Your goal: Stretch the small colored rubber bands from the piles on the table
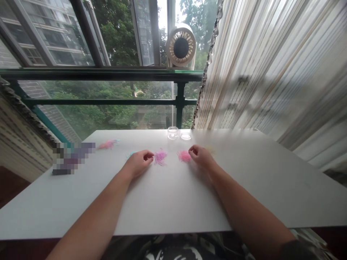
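A loose pile of thin purple strands (160, 157) lies near the middle of the white table (173, 195). My left hand (139, 163) is at its left edge, fingers curled and tips close together; whatever is between them is too small to make out. Beside the purple pile lies a pile of pink strands (184, 156). My right hand (202, 156) reaches it from the right with its fingers drawn together in a pinch, their contents hidden. Teal strands (130, 155) show partly behind my left hand, and yellow strands (210, 149) partly behind my right.
A clear round jar (172, 133) stands at the table's back edge, a clear flat lid-like disc (185, 136) beside it. Further left lie a pink and pale blue bundle of strands (108, 144) and a pixelated object (74, 159). A white cylindrical device (181, 47) stands by the window.
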`<state>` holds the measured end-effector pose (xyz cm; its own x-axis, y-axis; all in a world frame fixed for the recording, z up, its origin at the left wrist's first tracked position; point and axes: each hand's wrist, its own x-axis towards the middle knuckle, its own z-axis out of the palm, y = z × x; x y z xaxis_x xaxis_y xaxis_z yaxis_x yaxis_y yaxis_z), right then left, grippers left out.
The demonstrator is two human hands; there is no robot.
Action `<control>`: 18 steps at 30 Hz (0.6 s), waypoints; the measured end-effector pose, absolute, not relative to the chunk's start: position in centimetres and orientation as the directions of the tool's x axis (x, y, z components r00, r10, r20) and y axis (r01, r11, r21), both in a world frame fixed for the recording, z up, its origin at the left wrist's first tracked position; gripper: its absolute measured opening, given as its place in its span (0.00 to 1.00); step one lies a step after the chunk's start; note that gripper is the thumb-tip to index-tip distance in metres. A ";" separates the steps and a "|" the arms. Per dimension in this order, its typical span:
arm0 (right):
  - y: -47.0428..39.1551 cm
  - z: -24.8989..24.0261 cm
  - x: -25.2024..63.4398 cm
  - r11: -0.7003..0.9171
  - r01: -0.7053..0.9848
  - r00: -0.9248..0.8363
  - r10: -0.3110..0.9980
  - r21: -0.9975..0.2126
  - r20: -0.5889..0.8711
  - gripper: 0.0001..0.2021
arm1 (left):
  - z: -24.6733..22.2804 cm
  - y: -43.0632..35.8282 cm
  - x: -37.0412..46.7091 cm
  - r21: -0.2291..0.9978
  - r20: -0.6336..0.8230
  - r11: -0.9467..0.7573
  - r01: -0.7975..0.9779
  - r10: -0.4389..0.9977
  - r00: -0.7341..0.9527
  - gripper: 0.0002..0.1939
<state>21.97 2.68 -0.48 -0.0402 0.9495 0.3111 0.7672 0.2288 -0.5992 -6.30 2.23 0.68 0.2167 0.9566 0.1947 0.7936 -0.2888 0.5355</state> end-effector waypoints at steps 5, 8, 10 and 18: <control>0.1 -0.7 17.0 0.420 0.759 -0.336 0.907 -0.497 0.255 0.11 | 0.5 2.1 -6.1 0.561 0.181 -0.275 0.781 0.961 0.209 0.13; -0.5 -0.7 15.3 0.440 0.799 -0.383 0.898 -0.409 0.217 0.15 | 0.3 2.1 -6.1 0.572 0.189 -0.289 0.767 0.957 0.220 0.13; -0.6 -0.7 14.7 0.463 0.814 -0.401 0.885 -0.352 0.236 0.16 | 0.3 2.1 -6.1 0.575 0.198 -0.304 0.759 0.953 0.231 0.12; -1.0 -0.6 13.3 0.463 0.865 -0.426 0.882 -0.195 0.203 0.15 | 0.3 2.1 -6.0 0.577 0.207 -0.325 0.749 0.946 0.251 0.12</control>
